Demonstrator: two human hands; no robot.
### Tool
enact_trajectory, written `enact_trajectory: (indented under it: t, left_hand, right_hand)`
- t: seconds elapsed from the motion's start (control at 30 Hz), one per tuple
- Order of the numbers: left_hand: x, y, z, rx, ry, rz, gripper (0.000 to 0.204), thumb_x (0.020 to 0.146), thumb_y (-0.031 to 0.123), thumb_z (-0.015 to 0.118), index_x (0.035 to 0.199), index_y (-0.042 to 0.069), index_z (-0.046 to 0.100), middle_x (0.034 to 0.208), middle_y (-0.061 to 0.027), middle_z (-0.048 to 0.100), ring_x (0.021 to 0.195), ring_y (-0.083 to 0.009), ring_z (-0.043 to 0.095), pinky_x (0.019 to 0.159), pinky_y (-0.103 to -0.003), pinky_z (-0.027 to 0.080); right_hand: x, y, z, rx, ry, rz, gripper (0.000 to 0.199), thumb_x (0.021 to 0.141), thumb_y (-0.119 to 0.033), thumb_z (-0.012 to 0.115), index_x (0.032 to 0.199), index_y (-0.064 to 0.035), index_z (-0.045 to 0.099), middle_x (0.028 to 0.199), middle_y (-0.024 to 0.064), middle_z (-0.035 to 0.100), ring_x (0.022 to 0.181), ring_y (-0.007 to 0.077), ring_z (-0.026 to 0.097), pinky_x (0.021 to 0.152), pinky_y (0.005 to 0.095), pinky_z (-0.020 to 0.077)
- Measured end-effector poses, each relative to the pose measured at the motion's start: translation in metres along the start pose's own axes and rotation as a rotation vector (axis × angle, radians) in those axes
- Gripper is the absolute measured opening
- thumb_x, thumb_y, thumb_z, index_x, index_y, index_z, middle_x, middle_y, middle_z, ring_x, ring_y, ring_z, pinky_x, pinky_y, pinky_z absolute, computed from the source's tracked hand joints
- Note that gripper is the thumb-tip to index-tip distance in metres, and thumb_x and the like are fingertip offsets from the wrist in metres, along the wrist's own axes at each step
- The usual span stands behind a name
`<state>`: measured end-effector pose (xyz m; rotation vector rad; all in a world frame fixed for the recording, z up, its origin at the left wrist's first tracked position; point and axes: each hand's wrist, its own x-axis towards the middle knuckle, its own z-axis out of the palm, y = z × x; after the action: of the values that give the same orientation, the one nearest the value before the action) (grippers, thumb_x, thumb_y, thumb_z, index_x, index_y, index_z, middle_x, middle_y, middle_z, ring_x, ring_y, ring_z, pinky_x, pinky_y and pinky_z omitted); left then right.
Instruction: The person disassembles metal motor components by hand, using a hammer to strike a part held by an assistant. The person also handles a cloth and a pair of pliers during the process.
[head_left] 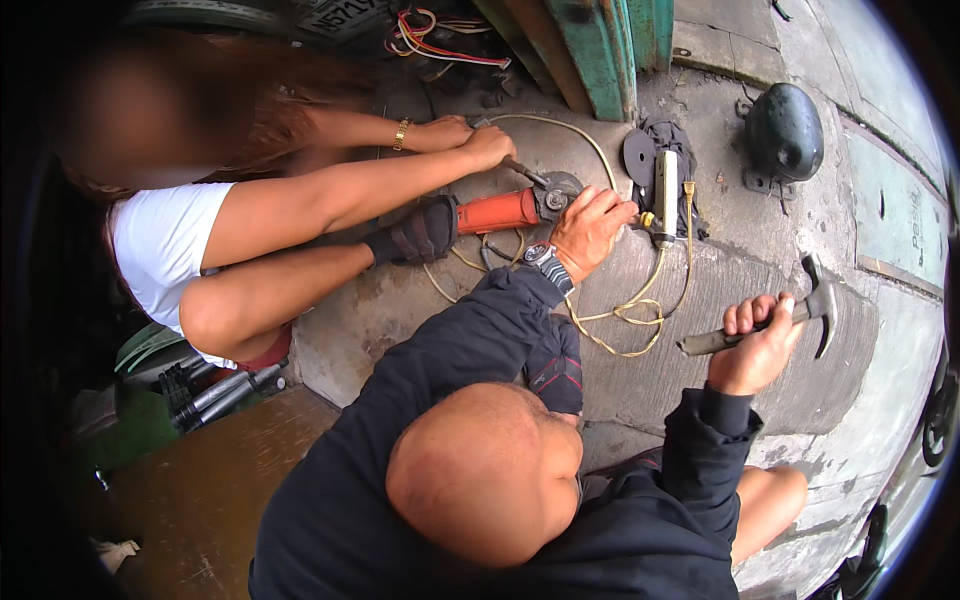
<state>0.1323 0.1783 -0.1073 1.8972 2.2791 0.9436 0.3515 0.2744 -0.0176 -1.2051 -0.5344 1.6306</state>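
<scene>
My right hand is closed around the handle of a claw hammer, raised on the right. My left hand, with a watch on its wrist, lies against the head of a red angle grinder. Its fingers stretch forward, slightly apart; their undersides are hidden. Another person's hands grip a dark rod-like handle that reaches to the grinder's spindle. That person's shoe presses against the grinder's rear end.
Beyond my left hand lie a black disc, a white power strip and a dark cloth. A yellowish cord loops across the concrete. A rounded black compressor stands far right, near a green metal post.
</scene>
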Motion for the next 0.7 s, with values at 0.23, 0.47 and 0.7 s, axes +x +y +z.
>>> enact_trajectory:
  t: [0.23,0.47,0.7]
  left_hand:
    - [0.008,0.002,0.003,0.0,0.018,-0.028,0.029,0.078,-0.003,0.064,0.104,0.01,0.067,0.091,-0.0078,0.058,0.089,-0.0303,0.058,0.079,-0.04,0.051]
    - [0.009,0.004,0.009,0.012,-0.016,-0.073,0.026,0.08,0.0,0.064,0.104,0.01,0.067,0.092,-0.0075,0.059,0.09,-0.0297,0.058,0.081,-0.039,0.051]
    - [0.013,0.002,0.005,-0.005,0.015,-0.089,0.024,0.082,0.003,0.064,0.105,0.009,0.067,0.093,-0.007,0.06,0.091,-0.0294,0.058,0.081,-0.039,0.051]
  right_hand:
    - [0.021,-0.001,-0.002,-0.173,-0.276,0.358,0.012,0.105,-0.024,0.052,0.1,-0.0142,0.046,0.07,-0.0043,0.039,0.051,0.0059,0.034,0.043,0.0233,0.029]
    - [0.006,0.029,0.014,-0.319,-0.24,0.335,0.012,0.105,-0.024,0.051,0.101,-0.0144,0.046,0.068,-0.0032,0.04,0.048,0.0079,0.033,0.041,0.0253,0.03]
    - [0.03,-0.015,0.017,-0.088,-0.134,0.044,0.013,0.106,-0.023,0.05,0.104,-0.0108,0.045,0.071,-0.0031,0.038,0.053,0.007,0.035,0.045,0.0237,0.0314]
